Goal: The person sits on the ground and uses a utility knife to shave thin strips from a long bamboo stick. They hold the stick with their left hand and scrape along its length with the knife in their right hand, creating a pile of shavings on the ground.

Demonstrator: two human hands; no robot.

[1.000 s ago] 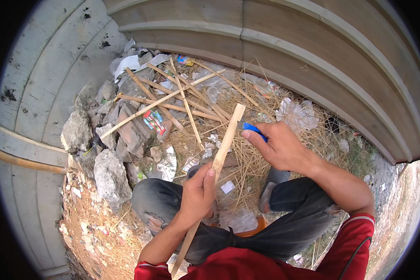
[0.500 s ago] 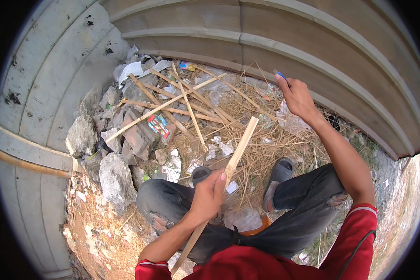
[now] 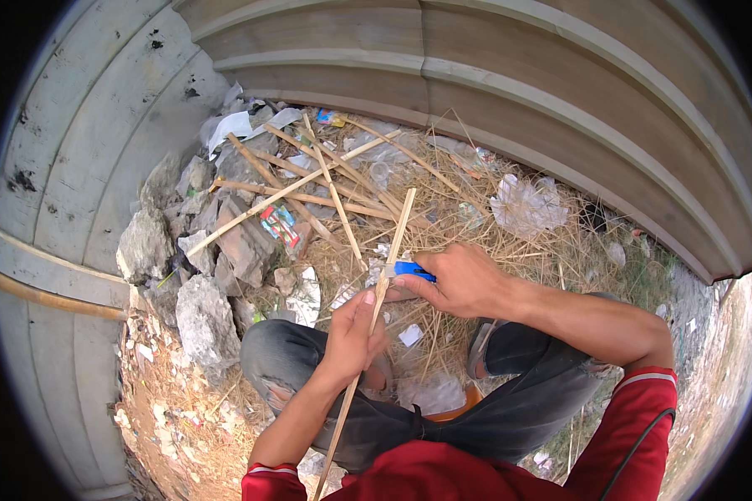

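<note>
I see even, soft daylight with faint shadows and no glare; focus is sharp centrally, and fisheye distortion bends the wall (image 3: 560, 125) boards toward the black rim.

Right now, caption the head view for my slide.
Left hand grips a stick; right hand presses a blue knife against it.

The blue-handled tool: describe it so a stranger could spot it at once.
Start at the curved wall, then drop to the person's right hand. The blue-handled tool juts from that fist against the held stick, the only bright blue thing among pale straw.
</note>
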